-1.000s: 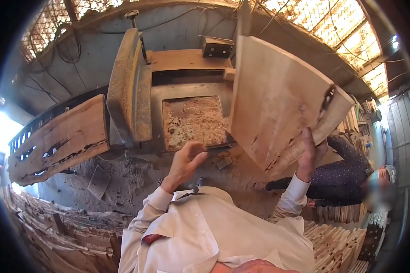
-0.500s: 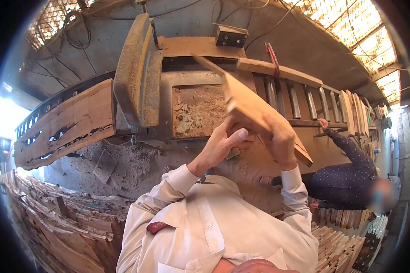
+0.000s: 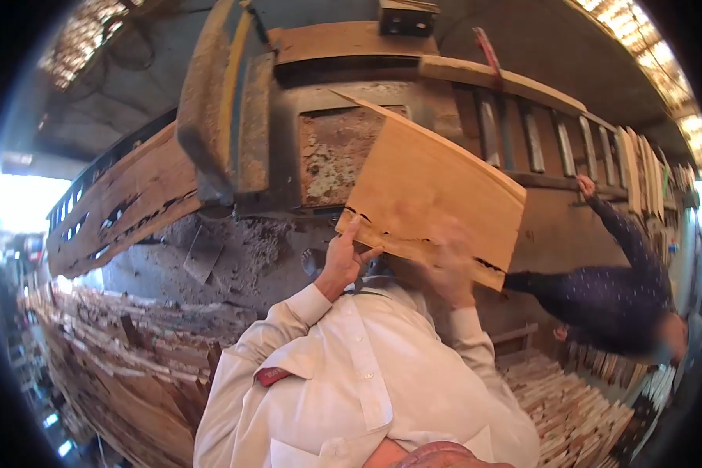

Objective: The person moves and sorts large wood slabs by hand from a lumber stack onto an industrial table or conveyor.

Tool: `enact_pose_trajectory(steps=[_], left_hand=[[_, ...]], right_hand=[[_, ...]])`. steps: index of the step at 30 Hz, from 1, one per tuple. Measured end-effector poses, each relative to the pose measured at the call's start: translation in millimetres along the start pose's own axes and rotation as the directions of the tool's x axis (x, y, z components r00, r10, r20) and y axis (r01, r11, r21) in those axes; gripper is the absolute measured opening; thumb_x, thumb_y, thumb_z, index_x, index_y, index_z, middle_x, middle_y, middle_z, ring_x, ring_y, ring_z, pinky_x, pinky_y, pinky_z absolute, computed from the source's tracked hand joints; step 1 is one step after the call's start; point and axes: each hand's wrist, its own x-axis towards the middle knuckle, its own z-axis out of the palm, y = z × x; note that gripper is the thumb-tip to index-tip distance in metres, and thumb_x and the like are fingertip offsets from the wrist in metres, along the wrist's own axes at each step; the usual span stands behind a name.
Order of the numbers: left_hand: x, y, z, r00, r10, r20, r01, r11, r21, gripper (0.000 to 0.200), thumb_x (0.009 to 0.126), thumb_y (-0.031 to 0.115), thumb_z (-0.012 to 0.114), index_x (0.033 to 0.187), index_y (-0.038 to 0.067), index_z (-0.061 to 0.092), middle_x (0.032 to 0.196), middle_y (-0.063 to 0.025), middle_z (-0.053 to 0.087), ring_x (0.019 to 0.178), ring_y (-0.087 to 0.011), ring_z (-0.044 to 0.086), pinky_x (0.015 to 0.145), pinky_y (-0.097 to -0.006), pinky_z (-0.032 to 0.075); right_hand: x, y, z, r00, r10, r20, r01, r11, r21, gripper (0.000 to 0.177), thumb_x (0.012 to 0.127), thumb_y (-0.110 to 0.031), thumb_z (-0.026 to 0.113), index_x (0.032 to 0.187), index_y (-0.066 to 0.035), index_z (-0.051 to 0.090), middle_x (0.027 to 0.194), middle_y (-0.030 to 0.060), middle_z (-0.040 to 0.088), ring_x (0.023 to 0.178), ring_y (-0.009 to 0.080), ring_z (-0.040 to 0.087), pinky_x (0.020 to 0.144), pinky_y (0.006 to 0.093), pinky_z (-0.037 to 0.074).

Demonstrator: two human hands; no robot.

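A wooden board (image 3: pixel 437 183) with a dark, cracked near edge is held in front of me, its broad face turned up toward me. My left hand (image 3: pixel 342 261) grips its near left corner, with a finger lying on the face. Over the near edge, further right, is my right hand (image 3: pixel 448 265); it is smeared by motion, so its fingers do not show clearly. The far left corner of the board reaches over the sawdust-covered bed (image 3: pixel 339 156) of a machine.
A tall machine guard (image 3: pixel 203 101) rises left of the bed. Beyond it lies a rough slab (image 3: pixel 125 207) with holes. Rollers (image 3: pixel 532 140) run off to the right, where another person (image 3: pixel 608 312) has a hand on the frame. Stacked wood strips (image 3: pixel 565 409) stand behind on both sides.
The board has turned from nearly edge-on to showing its broad face. My right hand has shifted left along the near edge. The camera view has tilted, and the machine appears higher.
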Motion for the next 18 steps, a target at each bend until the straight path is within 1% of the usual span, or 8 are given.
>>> enact_pose_trajectory(steps=[1,2,4,5,6,9,12,18], left_hand=[[4.0,-2.1,-2.8,0.999,0.031,-0.023,-0.031,1.000,0.003,0.041,0.104,0.037,0.060,0.133,0.008,0.059,0.122,-0.0083,0.070,0.106,-0.0246,0.072,0.074,-0.0419,0.067],[7.4,-3.5,-6.9,0.999,0.025,-0.025,-0.025,1.000,-0.002,0.041,0.104,0.037,0.060,0.132,0.008,0.060,0.122,-0.0083,0.070,0.105,-0.0243,0.072,0.073,-0.0418,0.067],[12.9,-5.0,-12.6,1.000,0.000,-0.024,-0.001,1.000,-0.007,0.041,0.103,0.038,0.060,0.132,0.008,0.060,0.122,-0.0081,0.070,0.105,-0.0238,0.072,0.072,-0.0416,0.067],[13.0,-5.7,-13.5,1.000,0.004,-0.021,-0.003,1.000,0.007,0.042,0.103,0.038,0.061,0.131,0.008,0.060,0.121,-0.0088,0.070,0.104,-0.0228,0.072,0.070,-0.0407,0.067],[13.8,-6.1,-14.3,1.000,0.015,-0.014,-0.015,1.000,0.015,0.042,0.103,0.038,0.061,0.131,0.008,0.060,0.121,-0.0090,0.070,0.104,-0.0226,0.072,0.070,-0.0403,0.067],[15.7,-11.1,-23.0,0.999,0.039,0.007,-0.039,0.998,0.051,0.042,0.103,0.039,0.061,0.131,0.008,0.060,0.121,-0.0094,0.070,0.105,-0.0220,0.072,0.070,-0.0391,0.067],[18.2,-21.2,-38.4,0.998,0.065,0.019,-0.066,0.995,0.077,0.043,0.103,0.040,0.062,0.131,0.008,0.060,0.122,-0.0085,0.070,0.106,-0.0218,0.071,0.069,-0.0383,0.067],[-3.1,-24.0,-85.0,0.989,0.120,-0.088,-0.120,0.993,0.006,0.044,0.103,0.041,0.061,0.134,0.010,0.059,0.124,-0.0064,0.070,0.108,-0.0206,0.071,0.068,-0.0372,0.065]], right_hand=[[-15.0,25.9,2.4,0.984,0.130,-0.119,-0.128,0.991,0.031,0.059,0.086,-0.030,0.077,0.138,-0.006,0.060,0.148,0.0195,0.053,0.141,0.0377,0.045,0.117,0.0505,0.034],[-27.8,52.3,-13.6,0.937,0.253,-0.240,-0.285,0.953,-0.106,0.055,0.089,-0.029,0.074,0.135,-0.002,0.059,0.147,0.0220,0.053,0.134,0.0395,0.049,0.112,0.0484,0.038],[-77.2,146.7,-17.1,0.751,0.426,-0.505,-0.604,0.753,-0.261,0.056,0.096,-0.035,0.068,0.132,0.006,0.056,0.142,0.0233,0.055,0.125,0.0358,0.056,0.101,0.0413,0.046],[-107.9,211.9,-22.3,0.621,0.733,-0.277,-0.740,0.665,0.101,0.057,0.099,-0.040,0.065,0.130,0.007,0.057,0.137,0.0219,0.059,0.121,0.0320,0.059,0.099,0.0397,0.047],[-124.1,248.6,-25.5,0.458,0.887,0.064,-0.832,0.401,0.384,0.060,0.101,-0.045,0.062,0.129,0.008,0.058,0.132,0.0205,0.062,0.116,0.0281,0.061,0.096,0.0381,0.048],[-91.7,199.3,-56.4,0.502,0.733,0.460,-0.489,-0.199,0.850,0.061,0.104,-0.050,0.056,0.125,0.007,0.062,0.120,0.0151,0.068,0.105,0.0231,0.065,0.091,0.0356,0.050],[-85.3,250.1,-22.8,0.433,0.773,0.463,-0.839,0.160,0.519,0.058,0.105,-0.048,0.055,0.128,0.005,0.062,0.119,0.0115,0.070,0.101,0.0196,0.065,0.090,0.0314,0.051],[-67.8,197.8,12.0,0.726,0.648,0.231,-0.526,0.306,0.794,0.049,0.105,-0.038,0.060,0.130,0.004,0.061,0.123,0.0069,0.067,0.109,0.0142,0.062,0.093,0.0285,0.049]])
